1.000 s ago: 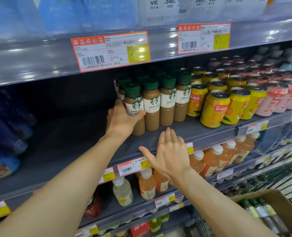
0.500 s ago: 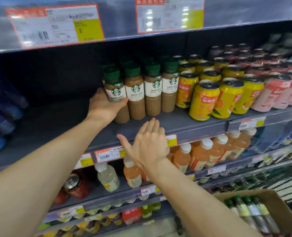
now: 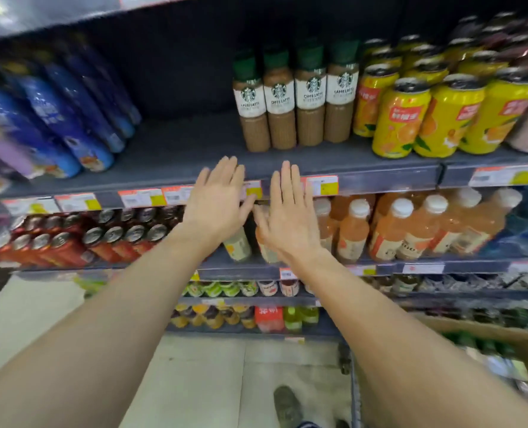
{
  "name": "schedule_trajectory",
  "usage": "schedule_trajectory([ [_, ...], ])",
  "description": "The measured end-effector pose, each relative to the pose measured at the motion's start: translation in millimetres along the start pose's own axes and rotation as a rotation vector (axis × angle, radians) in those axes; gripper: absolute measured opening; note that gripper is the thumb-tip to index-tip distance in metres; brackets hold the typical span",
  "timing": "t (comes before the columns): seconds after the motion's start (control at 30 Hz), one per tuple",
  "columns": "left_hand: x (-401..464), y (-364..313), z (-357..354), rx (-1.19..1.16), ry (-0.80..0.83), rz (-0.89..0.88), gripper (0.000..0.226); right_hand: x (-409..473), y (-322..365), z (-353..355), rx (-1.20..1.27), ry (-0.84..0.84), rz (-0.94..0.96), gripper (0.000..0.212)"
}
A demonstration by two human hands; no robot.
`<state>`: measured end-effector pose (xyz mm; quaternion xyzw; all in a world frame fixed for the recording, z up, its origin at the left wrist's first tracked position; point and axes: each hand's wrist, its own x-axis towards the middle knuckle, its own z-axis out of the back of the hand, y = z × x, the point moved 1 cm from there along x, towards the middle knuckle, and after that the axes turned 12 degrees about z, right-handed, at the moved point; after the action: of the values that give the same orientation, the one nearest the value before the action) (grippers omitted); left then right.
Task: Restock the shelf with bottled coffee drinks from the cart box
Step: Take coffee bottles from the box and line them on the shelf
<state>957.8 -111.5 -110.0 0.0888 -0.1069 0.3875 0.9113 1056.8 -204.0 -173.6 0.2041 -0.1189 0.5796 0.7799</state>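
Observation:
Several brown coffee bottles with green caps and white labels stand in rows on the grey shelf. My left hand and my right hand hover side by side in front of the shelf's front edge, below the bottles, with fingers straight and nothing in them. At the lower right the cardboard cart box shows its brown rim, with blurred green-capped bottles inside.
Yellow orange-drink cans stand right of the coffee bottles, blue bottles to the far left, with bare shelf between. Orange juice bottles and red cans fill the shelf below. A shoe is on the pale floor.
My left hand has let go of the leftmost coffee bottle and pulled back off the shelf, now beside my right hand. The view has tilted downward.

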Motion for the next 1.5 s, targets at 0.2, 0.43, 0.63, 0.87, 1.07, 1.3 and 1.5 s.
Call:
schedule_trajectory([
  [0.2, -142.4, -32.3, -21.8, 0.039, 0.212, 0.199, 0.068, -118.8, 21.4, -7.9, 0.133, 0.244, 0.110, 0.077],
  [0.43, -300.8, -75.1, -42.1, 0.040, 0.367, 0.361, 0.073, -273.5, 31.4, 13.9, 0.055, 0.588, 0.189, 0.074],
  [0.63, -380.2, -122.9, -49.1, -0.044, 0.529, 0.391, 0.074, -357.2, 11.7, 33.6, 0.016, 0.790, 0.149, 0.079],
  [0.87, -403.3, -200.1, -68.1, -0.077, 0.585, 0.276, 0.071, -429.7, -35.0, 50.8, 0.065, 0.895, 0.049, 0.076],
  [1.07, -374.6, -292.9, -91.8, -0.098, 0.669, 0.118, 0.070, -466.1, -115.3, 64.7, 0.114, 0.918, -0.131, 0.076],
  [1.3, -318.4, -420.1, -147.0, -0.201, 0.794, 0.059, 0.065, -491.8, -260.8, 56.7, 0.164, 0.953, -0.367, 0.076],
  [1.5, -271.2, -487.1, -248.1, -0.163, 1.019, 0.170, 0.057, -472.4, -362.5, -21.7, 0.290, 1.058, -0.410, 0.072],
])
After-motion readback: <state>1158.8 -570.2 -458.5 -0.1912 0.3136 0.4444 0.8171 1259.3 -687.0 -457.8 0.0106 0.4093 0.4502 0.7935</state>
